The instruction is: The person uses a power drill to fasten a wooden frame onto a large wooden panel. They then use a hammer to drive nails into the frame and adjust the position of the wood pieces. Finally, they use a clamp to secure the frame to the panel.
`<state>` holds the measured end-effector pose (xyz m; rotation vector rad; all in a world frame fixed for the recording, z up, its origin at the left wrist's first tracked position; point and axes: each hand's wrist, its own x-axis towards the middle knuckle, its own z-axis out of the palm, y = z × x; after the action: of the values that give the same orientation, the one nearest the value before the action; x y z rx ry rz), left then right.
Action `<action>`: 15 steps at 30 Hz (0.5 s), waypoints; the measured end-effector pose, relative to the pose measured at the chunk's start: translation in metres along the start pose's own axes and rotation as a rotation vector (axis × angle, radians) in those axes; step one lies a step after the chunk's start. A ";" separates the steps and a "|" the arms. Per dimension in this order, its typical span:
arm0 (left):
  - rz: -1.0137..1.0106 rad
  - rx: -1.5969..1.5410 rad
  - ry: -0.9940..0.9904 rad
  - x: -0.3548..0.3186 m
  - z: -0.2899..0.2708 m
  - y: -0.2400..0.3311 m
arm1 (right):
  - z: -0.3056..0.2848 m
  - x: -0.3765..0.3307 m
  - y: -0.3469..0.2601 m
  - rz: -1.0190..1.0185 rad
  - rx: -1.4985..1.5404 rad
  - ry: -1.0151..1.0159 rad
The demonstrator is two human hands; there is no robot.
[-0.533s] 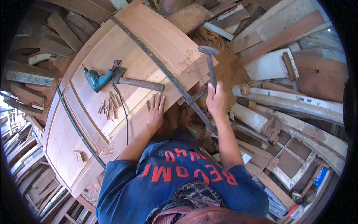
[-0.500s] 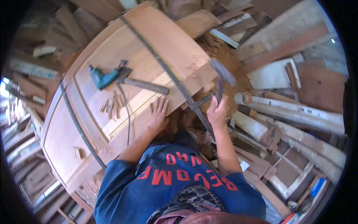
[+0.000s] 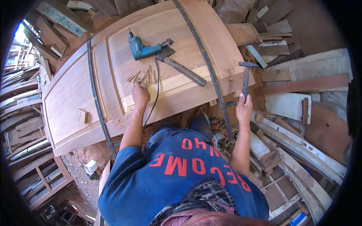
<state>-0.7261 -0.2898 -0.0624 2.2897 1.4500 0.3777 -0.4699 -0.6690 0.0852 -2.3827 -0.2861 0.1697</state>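
A large wooden panel door (image 3: 77, 109) lies flat before me, spanned by two long bar clamps (image 3: 205, 56). My left hand (image 3: 140, 95) reaches over it, fingertips pinched at a wooden peg on the near-left edge of a small pile of pegs (image 3: 152, 74). In my right hand (image 3: 244, 109), fingers wrap round the handle of a hammer (image 3: 246, 77), its head upward, just off the door's right end. A teal power drill (image 3: 141, 49) rests beyond the pegs. Beside it lies a hatchet (image 3: 184, 71) with a wooden handle.
The drill's dark cord (image 3: 157, 86) runs over the door's near edge. A small wood block (image 3: 82, 115) sits on the left panel. Stacked boards (image 3: 301, 83) crowd the right side, with timber frames (image 3: 45, 180) at the left. A white cup (image 3: 91, 167) is below the door.
My left hand has gone from lying flat near the door's edge to the peg pile. The hammer, blurred in motion before, is now held steady and upright. The whole view has shifted.
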 end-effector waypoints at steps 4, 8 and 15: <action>-0.039 -0.172 -0.099 0.009 0.003 -0.017 | 0.013 0.000 -0.001 -0.059 0.061 -0.070; -0.233 -0.884 -0.422 0.025 -0.032 0.036 | 0.020 0.013 0.020 0.019 0.074 -0.158; -0.218 -1.250 -0.477 0.162 -0.031 0.172 | 0.042 0.097 -0.011 0.164 0.233 -0.287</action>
<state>-0.5337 -0.2027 0.0477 1.0877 0.7937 0.4450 -0.3866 -0.6098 0.0576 -2.1467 -0.1920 0.5918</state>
